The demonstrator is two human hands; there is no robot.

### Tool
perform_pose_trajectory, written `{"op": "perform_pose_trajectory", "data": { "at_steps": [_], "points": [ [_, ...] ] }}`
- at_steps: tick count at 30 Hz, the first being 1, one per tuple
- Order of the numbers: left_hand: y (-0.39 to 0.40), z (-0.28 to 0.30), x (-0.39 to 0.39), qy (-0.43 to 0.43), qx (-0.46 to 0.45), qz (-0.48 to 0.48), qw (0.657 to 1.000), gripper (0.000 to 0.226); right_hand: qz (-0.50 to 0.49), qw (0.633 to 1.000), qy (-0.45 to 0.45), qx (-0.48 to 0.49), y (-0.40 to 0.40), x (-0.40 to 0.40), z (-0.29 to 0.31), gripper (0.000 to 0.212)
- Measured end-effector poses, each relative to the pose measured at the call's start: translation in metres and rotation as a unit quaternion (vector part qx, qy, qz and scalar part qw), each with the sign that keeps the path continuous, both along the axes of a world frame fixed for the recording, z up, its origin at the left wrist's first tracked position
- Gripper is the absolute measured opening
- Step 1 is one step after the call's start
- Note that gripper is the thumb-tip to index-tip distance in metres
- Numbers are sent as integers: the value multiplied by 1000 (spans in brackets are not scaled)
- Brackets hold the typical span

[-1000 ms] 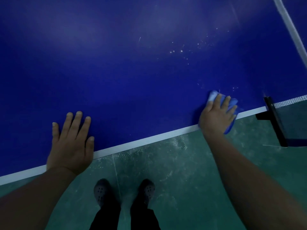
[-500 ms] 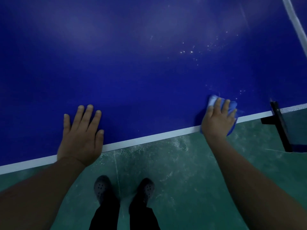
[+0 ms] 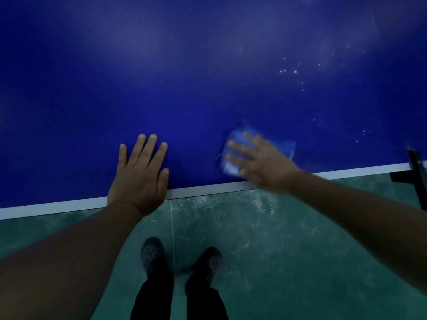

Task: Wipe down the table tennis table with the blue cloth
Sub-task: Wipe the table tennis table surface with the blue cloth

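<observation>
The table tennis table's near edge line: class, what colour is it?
White, a thin edge line bordering the deep blue table tennis table, seen in the head view.

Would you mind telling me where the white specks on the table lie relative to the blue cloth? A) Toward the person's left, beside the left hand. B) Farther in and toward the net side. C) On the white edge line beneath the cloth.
B: the white specks dot the table beyond the blue cloth, toward the net post.

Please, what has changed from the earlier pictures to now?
The right hand, pressing the blue cloth, slid it left along the table edge, away from the net post, toward the left hand. The left hand stayed flat on the table.
</observation>
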State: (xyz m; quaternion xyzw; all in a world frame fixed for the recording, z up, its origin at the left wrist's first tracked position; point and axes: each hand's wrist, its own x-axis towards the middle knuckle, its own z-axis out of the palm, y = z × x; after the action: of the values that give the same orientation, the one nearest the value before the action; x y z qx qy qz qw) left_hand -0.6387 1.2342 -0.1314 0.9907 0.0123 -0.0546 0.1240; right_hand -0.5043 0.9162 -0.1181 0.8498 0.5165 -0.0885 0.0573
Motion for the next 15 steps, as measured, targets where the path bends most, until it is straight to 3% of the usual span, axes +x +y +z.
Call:
{"op": "perform_pose_trajectory", "data": {
  "at_steps": [2, 4, 5, 6, 8, 10, 15],
  "points": [
    [1, 1, -1, 5, -1, 1, 1000, 64, -191, 981, 4, 35, -14, 33, 2, 56],
    [1, 1, 0, 6, -2, 3, 1000, 64, -385, 920, 18, 65, 3, 40, 5, 59],
    [1, 1, 0, 4, -3, 5, 1000, 64, -426, 902, 8, 67, 21, 31, 4, 61],
    [0, 1, -1, 2, -4, 6, 1000, 64, -418, 906, 4, 70, 38, 17, 3, 62],
    [0, 1, -2, -3, -5, 8, 1000, 64, -282, 957, 22, 68, 52, -18, 0, 59],
    [1, 0, -1, -7, -6, 6, 1000, 64, -200, 978, 27, 57, 36, -31, -1, 56],
    [-2, 0, -1, -12, -21, 14, 1000, 65, -417, 906, 22, 69, 20, 12, 3, 64]
  ]
}}
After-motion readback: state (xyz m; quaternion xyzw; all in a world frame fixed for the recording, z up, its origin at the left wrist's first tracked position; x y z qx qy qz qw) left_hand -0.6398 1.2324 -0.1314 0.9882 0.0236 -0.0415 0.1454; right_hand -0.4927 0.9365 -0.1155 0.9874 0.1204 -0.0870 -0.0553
